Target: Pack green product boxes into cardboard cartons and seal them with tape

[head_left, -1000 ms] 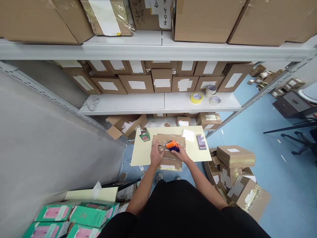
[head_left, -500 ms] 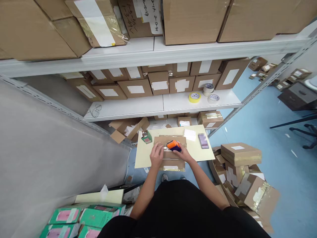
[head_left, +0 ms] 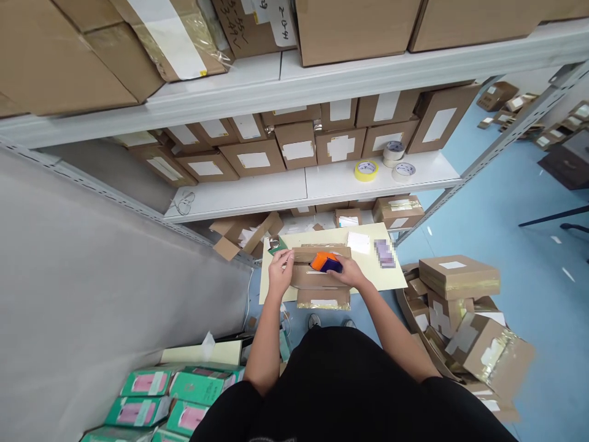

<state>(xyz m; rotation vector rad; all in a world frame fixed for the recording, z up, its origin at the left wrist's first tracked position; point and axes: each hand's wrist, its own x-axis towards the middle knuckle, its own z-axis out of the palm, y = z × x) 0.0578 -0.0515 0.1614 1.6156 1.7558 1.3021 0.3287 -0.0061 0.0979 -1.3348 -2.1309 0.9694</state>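
Note:
My right hand (head_left: 348,270) is closed around an orange and dark-blue hand tool (head_left: 326,262), whose exact kind I cannot make out. The tool is over a brown cardboard box (head_left: 317,280) in front of me; a taped flap with a white label sticks out on its near side. At the box's left edge, my left hand (head_left: 280,270) has its thumb and fingers pinched together. What is between them, if anything, is too small to tell. Just beyond the left fingers stands a small green box (head_left: 276,244), partly hidden by them.
The cream tabletop (head_left: 372,273) also bears white paper slips (head_left: 358,242) and a blurred purple item (head_left: 384,253). Tape rolls (head_left: 365,170) lie on the shelf behind, below a shelf beam (head_left: 257,92). Cardboard boxes (head_left: 460,279) are heaped at right, green boxes (head_left: 188,393) at lower left.
My left hand has lifted from the box's middle and moved left towards the green box, fingers now pinched. The right hand still holds the tool, turned a little. The whole view has shifted slightly.

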